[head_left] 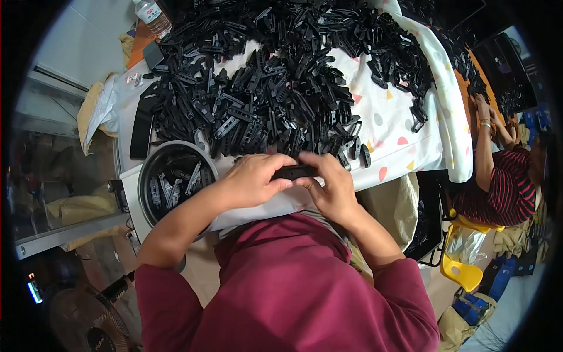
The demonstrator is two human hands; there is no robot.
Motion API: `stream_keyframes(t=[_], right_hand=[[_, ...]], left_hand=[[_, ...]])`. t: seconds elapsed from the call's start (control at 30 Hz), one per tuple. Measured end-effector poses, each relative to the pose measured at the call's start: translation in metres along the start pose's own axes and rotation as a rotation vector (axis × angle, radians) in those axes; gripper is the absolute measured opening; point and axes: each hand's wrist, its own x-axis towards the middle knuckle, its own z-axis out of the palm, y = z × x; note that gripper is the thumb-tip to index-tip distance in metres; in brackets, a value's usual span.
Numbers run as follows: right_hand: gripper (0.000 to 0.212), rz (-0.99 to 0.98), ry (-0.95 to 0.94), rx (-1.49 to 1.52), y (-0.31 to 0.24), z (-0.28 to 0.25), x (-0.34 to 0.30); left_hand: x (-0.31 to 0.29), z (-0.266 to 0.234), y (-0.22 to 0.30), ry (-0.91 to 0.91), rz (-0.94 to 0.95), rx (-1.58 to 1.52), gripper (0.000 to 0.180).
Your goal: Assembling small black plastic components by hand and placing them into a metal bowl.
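A slim black plastic part (pixel 295 172) is held level between my two hands at the table's near edge. My left hand (pixel 256 179) pinches one end of it between thumb and fingers. The other end is gripped by my right hand (pixel 329 183), whose fingertips are slightly blurred. Just beyond my hands spreads a large heap of similar black plastic parts (pixel 258 100). Beside my left forearm, a round metal bowl (pixel 144 186) holds several black and grey parts (pixel 176 186).
A black phone (pixel 141 128) lies left of the heap, and a plastic bottle (pixel 153 17) stands at the far left. A patterned white cloth (pixel 419 154) covers the table. At right, a person in a striped shirt (pixel 498 185) works near a yellow chair (pixel 460 273). A fan (pixel 88 320) stands lower left.
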Motion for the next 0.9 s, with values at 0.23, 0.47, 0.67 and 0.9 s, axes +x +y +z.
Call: stream_keyframes(t=[0.23, 0.47, 0.67, 0.9], right_hand=[[0.016, 0.403, 0.387, -0.324, 0.072, -0.071, 0.004], [0.025, 0.618, -0.087, -0.718, 0.069, -0.065, -0.009], [0.024, 0.533, 0.28, 0.479, 0.025, -0.05, 0.006], [0.025, 0.172, 0.309, 0.752, -0.029, -0.007, 0.03]], left_hand=[[0.042, -0.03, -0.025, 0.042, 0.128, 0.754, 0.017], [0.065, -0.03, -0.034, -0.074, 0.428, 1.167, 0.007], [0.049, -0.034, -0.026, 0.446, -0.263, -0.007, 0.014], [0.028, -0.01, 0.012, 0.399, -0.009, -0.874, 0.02]])
